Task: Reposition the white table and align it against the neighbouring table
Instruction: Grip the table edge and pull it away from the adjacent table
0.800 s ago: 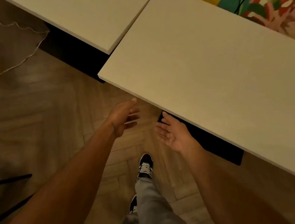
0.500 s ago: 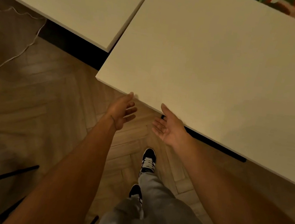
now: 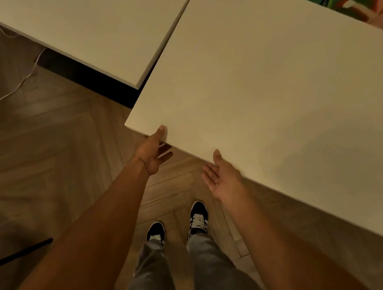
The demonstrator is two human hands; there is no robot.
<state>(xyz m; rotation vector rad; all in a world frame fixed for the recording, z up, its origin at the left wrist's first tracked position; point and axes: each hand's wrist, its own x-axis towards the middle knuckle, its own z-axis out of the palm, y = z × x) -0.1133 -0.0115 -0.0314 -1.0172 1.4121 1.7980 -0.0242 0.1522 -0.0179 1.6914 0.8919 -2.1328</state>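
At the near edge of the white table (image 3: 288, 96): our left grip (image 3: 153, 151) lays its thumb on the top by the corner, fingers straight beneath. Our right grip (image 3: 223, 177) lies palm up and wide, thumb at the edge. Neither clamps anything.
White table: it fills 12 to 3 o'clock, its long side beside the neighbouring table (image 3: 81, 11) at 10 o'clock. A thin dark slit lies between them, and the near corner juts past the neighbour's front.
Risk, slip: we judge so loose a hold could slide off under a push.
Risk, skew: both grips sit near one corner, so a shove may swing the top into the neighbour.
Risk, toes: our shoes (image 3: 198, 215) stand close at 6 o'clock.
Around: white cable (image 3: 11, 93) at 9 o'clock, black bars (image 3: 2, 259) at 7 o'clock.
In the way: dark base (image 3: 85, 76) under the neighbour. The white table's own legs are hidden.
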